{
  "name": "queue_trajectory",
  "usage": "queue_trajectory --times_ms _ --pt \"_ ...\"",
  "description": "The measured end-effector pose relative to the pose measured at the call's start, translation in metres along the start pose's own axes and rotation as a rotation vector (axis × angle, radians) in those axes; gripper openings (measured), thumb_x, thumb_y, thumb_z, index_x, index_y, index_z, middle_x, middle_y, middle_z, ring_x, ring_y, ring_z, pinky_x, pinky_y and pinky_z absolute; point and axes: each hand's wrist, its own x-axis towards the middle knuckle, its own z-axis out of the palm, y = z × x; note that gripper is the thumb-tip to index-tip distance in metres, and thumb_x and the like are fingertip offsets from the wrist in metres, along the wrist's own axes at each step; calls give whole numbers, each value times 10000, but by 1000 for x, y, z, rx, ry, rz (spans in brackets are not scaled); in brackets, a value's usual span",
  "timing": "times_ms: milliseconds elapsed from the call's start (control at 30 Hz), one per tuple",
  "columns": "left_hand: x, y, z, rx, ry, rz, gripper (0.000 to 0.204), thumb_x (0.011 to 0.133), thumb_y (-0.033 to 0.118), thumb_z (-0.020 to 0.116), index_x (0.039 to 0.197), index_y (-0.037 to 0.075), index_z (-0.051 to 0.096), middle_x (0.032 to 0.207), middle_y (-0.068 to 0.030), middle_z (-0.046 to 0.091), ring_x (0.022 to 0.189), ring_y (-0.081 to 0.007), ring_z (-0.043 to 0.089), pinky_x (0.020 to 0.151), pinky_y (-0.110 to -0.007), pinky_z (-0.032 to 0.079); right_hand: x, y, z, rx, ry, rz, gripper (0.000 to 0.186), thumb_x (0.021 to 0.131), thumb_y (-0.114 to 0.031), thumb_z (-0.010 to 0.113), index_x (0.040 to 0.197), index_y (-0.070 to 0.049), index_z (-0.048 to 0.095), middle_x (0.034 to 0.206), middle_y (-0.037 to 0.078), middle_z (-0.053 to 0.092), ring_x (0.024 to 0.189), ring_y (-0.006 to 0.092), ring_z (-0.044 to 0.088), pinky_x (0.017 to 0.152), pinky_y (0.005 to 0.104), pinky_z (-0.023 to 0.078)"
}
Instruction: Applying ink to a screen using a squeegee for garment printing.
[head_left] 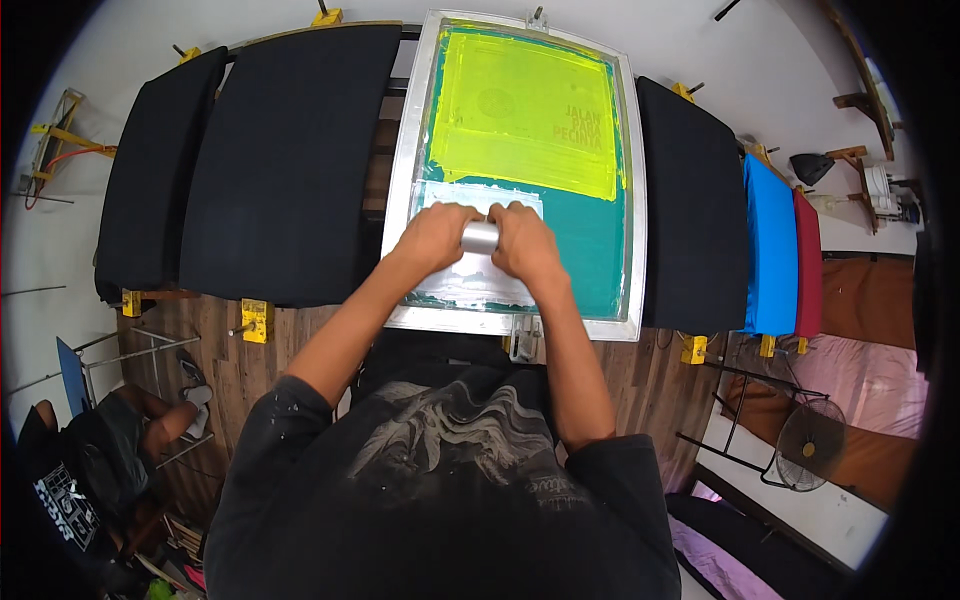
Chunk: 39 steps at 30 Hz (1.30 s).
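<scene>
Squeegee handle (480,237), metal, gripped at both ends by left hand (432,238) and right hand (527,243), fingers closed for even pressure, low on aluminium-framed printing screen (520,170) among black-covered platens (290,160).

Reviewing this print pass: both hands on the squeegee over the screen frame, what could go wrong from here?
1. Both hands, left hand and right hand, crowd the middle of the squeegee handle; pressure may fade toward the blade ends, leaving uneven white ink.
2. The stroke is near the screen frame front rail; ink could pile against it.
3. Black platens sit close beside; drips could mark them.
</scene>
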Motion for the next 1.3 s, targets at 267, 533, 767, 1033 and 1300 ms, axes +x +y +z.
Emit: queue_trajectory --times_ms 267,533,767,1033,1300 --pt "-90 23 34 -1 79 83 564 644 -121 579 1190 17 610 1209 -202 612 1160 -381 549 982 -460 441 -90 -23 21 85 60 -14 412 642 51 650 1041 -36 591 1032 153 578 987 370 560 814 454 513" --pt "-18 6 6 -36 166 132 400 721 -79 558 1082 39 686 984 -215 680 896 -396 651 799 -464 524 -15 -8 -12 -58 20 -18 278 720 -12 650 987 -90 659 947 135 625 924 336 621 760 450 534" --pt "-17 -3 18 -37 136 117 389 725 -74 589 1085 41 679 1036 -187 678 968 -376 639 854 -437 523 -22 0 7 4 65 -16 342 680 3 675 1006 -74 608 983 148 601 960 355 595 771 457 531" --pt "-81 30 26 -79 40 53 519 653 -114 586 1154 11 638 1101 -218 651 1020 -392 617 892 -451 497 -90 -23 10 0 -78 5 428 655 -34 734 1059 -66 597 1020 124 573 1019 303 561 768 433 495" --pt "-5 5 2 48 92 60 412 723 -65 589 1099 71 688 1010 -202 683 938 -386 650 837 -463 525 -1 0 -10 -71 8 6 263 728 -65 669 989 -98 667 971 152 643 949 339 634 784 456 530"
